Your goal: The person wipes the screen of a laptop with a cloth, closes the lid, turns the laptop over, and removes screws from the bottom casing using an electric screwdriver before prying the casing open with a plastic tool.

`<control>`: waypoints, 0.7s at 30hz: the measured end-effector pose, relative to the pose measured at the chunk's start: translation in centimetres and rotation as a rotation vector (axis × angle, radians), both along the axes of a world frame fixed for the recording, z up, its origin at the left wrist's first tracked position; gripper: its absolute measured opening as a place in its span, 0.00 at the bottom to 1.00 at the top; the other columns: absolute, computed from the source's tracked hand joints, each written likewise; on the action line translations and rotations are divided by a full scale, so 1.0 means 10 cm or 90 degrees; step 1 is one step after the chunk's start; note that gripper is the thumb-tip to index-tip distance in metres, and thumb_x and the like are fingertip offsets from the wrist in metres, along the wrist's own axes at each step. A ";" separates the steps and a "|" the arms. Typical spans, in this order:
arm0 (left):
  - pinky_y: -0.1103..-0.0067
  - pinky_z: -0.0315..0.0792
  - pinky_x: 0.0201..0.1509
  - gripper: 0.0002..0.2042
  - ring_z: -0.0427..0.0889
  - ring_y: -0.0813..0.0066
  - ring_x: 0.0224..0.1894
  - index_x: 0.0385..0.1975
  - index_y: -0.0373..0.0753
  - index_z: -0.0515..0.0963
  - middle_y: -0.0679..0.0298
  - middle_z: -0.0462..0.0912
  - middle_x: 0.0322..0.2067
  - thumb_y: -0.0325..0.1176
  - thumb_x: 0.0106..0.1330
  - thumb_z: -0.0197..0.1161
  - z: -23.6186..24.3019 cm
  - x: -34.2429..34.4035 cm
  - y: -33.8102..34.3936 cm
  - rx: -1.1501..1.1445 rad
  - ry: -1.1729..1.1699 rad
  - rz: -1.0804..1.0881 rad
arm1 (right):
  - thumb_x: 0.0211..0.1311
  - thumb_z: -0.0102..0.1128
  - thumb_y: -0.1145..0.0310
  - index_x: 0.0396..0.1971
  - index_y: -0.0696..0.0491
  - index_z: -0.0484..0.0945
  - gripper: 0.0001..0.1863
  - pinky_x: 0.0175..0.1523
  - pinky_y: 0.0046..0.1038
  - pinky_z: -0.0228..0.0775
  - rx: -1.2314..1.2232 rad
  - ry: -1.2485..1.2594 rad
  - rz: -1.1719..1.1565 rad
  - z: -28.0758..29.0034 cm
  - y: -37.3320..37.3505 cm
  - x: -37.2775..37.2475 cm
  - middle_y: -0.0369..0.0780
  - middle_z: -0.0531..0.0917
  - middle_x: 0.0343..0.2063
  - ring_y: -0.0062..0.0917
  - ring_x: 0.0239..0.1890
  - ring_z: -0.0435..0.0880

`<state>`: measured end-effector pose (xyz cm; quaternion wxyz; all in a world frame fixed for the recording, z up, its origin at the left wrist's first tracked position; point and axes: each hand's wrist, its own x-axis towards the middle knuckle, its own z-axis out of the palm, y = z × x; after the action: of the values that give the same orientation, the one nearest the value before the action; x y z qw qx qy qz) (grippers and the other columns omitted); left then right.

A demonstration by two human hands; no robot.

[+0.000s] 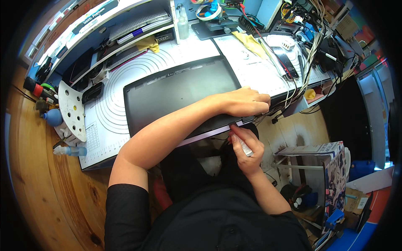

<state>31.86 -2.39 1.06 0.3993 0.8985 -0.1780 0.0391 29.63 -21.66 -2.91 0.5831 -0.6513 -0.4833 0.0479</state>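
Note:
A dark laptop [180, 92] lies bottom side up on the white mat, its near edge at the table's front. Across it reaches my left forearm. My left hand [243, 101] is closed over the laptop's near right corner, with the fingers curled at its edge. Just below that corner, my right hand [247, 150] grips a small tool with a whitish handle [246, 148]. The upper end of the tool is hidden by my fingers, close to the laptop's near edge. What kind of tool it is cannot be made out.
The printed white mat [106, 113] covers the table. At left stand a white perforated holder [72, 111] and a spray bottle [70, 150]. A shelf [121, 50] lines the back left. Cables [312, 62], a phone [286, 62] and a yellow cloth [251, 44] lie back right.

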 end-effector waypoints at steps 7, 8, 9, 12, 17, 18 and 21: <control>0.63 0.69 0.54 0.16 0.77 0.52 0.47 0.42 0.36 0.78 0.51 0.81 0.37 0.41 0.63 0.55 0.16 -0.02 -0.09 -0.023 0.113 0.062 | 0.60 0.64 0.82 0.48 0.62 0.83 0.15 0.43 0.27 0.79 0.003 0.018 0.017 -0.07 0.05 -0.12 0.47 0.87 0.37 0.31 0.36 0.87; 0.63 0.69 0.54 0.15 0.77 0.53 0.47 0.41 0.36 0.78 0.53 0.81 0.36 0.39 0.60 0.59 0.17 -0.03 -0.09 -0.017 0.135 0.075 | 0.59 0.65 0.82 0.47 0.62 0.83 0.15 0.43 0.27 0.79 -0.014 0.113 0.031 -0.07 0.04 -0.14 0.47 0.87 0.38 0.32 0.36 0.87; 0.63 0.69 0.54 0.15 0.77 0.53 0.47 0.41 0.36 0.78 0.53 0.81 0.36 0.39 0.60 0.59 0.18 -0.04 -0.09 -0.016 0.135 0.076 | 0.59 0.65 0.82 0.47 0.62 0.83 0.15 0.43 0.27 0.79 -0.013 0.113 0.033 -0.05 0.05 -0.14 0.47 0.87 0.38 0.32 0.36 0.87; 0.65 0.70 0.52 0.15 0.77 0.56 0.46 0.39 0.38 0.79 0.58 0.81 0.33 0.35 0.52 0.64 0.16 -0.05 -0.08 0.009 0.119 0.049 | 0.59 0.65 0.82 0.47 0.62 0.83 0.15 0.44 0.28 0.79 -0.016 0.012 0.034 -0.01 0.09 -0.19 0.48 0.87 0.39 0.33 0.37 0.87; 0.68 0.68 0.52 0.13 0.76 0.63 0.43 0.34 0.43 0.81 0.65 0.79 0.28 0.32 0.46 0.67 0.09 -0.02 -0.07 0.093 0.046 -0.013 | 0.58 0.65 0.82 0.47 0.62 0.83 0.15 0.45 0.29 0.80 0.013 -0.036 0.035 -0.04 0.09 -0.22 0.48 0.87 0.39 0.34 0.37 0.88; 0.68 0.68 0.52 0.13 0.76 0.63 0.43 0.34 0.43 0.81 0.65 0.79 0.28 0.32 0.46 0.67 0.09 -0.02 -0.07 0.093 0.047 -0.013 | 0.58 0.65 0.82 0.47 0.62 0.83 0.16 0.45 0.30 0.80 -0.005 0.047 0.063 -0.04 0.08 -0.22 0.48 0.87 0.39 0.35 0.37 0.88; 0.68 0.67 0.53 0.12 0.76 0.63 0.44 0.33 0.44 0.81 0.66 0.78 0.27 0.32 0.46 0.67 0.04 0.00 -0.07 0.085 0.058 -0.015 | 0.57 0.65 0.83 0.48 0.62 0.83 0.17 0.45 0.30 0.80 0.005 0.008 0.088 -0.05 0.13 -0.26 0.48 0.86 0.40 0.36 0.38 0.88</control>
<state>31.87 -3.10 1.50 0.3468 0.9218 -0.1722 -0.0181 26.99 -20.36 -3.39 0.5840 -0.6137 -0.5237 0.0899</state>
